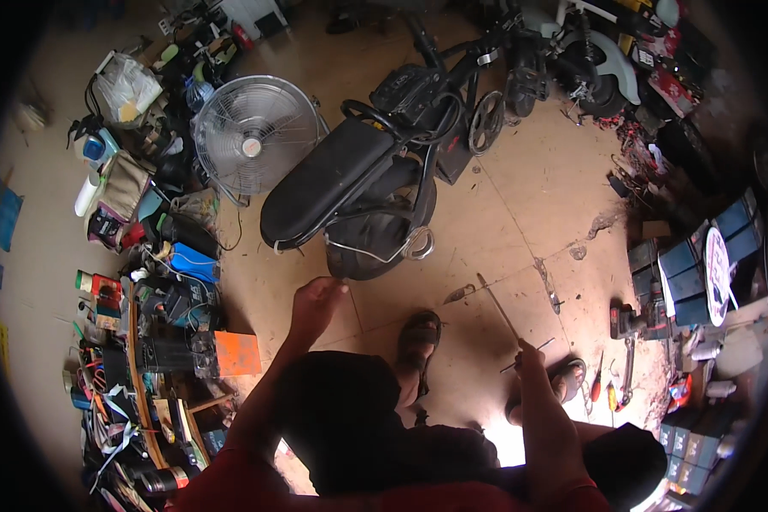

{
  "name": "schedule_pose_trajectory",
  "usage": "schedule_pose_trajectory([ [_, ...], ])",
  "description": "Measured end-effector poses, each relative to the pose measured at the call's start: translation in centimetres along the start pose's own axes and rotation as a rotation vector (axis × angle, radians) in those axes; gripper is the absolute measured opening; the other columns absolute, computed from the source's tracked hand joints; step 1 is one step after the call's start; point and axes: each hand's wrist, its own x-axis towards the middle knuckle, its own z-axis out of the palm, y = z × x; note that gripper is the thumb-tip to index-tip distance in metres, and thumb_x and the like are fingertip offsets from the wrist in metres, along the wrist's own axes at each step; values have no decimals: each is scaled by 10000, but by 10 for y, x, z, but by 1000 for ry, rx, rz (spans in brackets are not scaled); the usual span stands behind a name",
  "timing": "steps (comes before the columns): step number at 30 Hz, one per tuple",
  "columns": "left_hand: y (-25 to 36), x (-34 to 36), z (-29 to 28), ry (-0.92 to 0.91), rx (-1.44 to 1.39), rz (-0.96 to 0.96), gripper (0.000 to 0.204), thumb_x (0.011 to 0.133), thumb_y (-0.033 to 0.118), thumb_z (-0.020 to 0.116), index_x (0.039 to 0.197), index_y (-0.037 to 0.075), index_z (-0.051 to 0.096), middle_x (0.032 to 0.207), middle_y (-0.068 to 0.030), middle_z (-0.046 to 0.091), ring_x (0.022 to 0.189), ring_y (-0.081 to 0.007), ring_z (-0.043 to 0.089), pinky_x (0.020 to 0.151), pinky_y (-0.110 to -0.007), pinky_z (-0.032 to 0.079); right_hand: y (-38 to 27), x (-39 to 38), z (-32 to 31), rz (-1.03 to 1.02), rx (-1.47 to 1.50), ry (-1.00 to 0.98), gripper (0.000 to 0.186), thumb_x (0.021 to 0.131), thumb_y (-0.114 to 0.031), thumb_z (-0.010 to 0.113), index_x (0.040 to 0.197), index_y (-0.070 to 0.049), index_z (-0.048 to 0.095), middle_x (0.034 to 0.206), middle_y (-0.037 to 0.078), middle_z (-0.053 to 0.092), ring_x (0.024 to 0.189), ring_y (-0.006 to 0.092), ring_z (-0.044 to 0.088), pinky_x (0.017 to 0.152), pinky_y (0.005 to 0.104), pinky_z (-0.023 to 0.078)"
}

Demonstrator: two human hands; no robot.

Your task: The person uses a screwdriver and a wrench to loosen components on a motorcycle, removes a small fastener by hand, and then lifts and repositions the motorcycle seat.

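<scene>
My left hand (320, 300) is raised at the lower middle, fingers curled together just in front of a black tyre (367, 256); anything held in them is too small to make out. My right hand (529, 356) grips a long thin metal rod (499, 306) pointing forward, with a short dark crossbar or second tool at the fist. Ahead lies a black scooter or bike (320, 179) with a long padded seat, frame tubes, cables and a metal ring (418, 243) at its near end. My sandalled feet (418, 341) are on the tiled floor (512, 222).
A metal fan (252, 145) stands at back left. Cluttered tools, bags and an orange box (236, 352) line the left. On the right are a drill (625, 320), screwdrivers (597, 384), stacked dark boxes (691, 282) and a wrench. More scooter parts (606, 77) fill the back right.
</scene>
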Motion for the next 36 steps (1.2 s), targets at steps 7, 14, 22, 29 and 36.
schedule_pose_trajectory([
  [7,92,-5,-54,-20,85,134,193,970,157,752,1005,-31,729,813,28,669,754,-42,584,691,-223,478,-105,-41,17,-359,-293,195,400,770,-239,805,983,86,709,838,122,689,656,275,640,580,451,541],
  [14,178,-7,-107,-205,486,146,302,951,282,773,916,-16,737,754,-1,671,713,-82,600,660,-265,494,-235,-233,56,-809,-359,-184,352,836,-274,788,894,68,727,881,234,728,812,337,677,789,418,528],
  [22,128,33,-19,-757,1064,181,575,967,517,668,1150,-28,681,1056,-177,722,983,-281,680,899,-385,527,-345,-437,40,-1378,-876,-110,486,908,-321,731,1213,56,701,1165,233,738,1081,336,709,948,375,546],
  [29,58,93,38,21,1006,241,679,1036,504,500,1423,-55,495,1306,-355,614,1228,-476,600,1050,-516,476,-285,-472,-10,-1388,-793,-511,487,961,-259,714,1324,54,629,1184,202,745,1072,279,724,952,364,558],
  [36,-1,162,23,140,917,337,698,1079,529,352,1205,-70,687,1291,-344,624,1212,-474,604,1064,-520,447,-275,-463,-82,-1340,-1170,-337,457,937,-204,696,1298,68,626,1047,215,761,987,354,735,912,413,569],
])
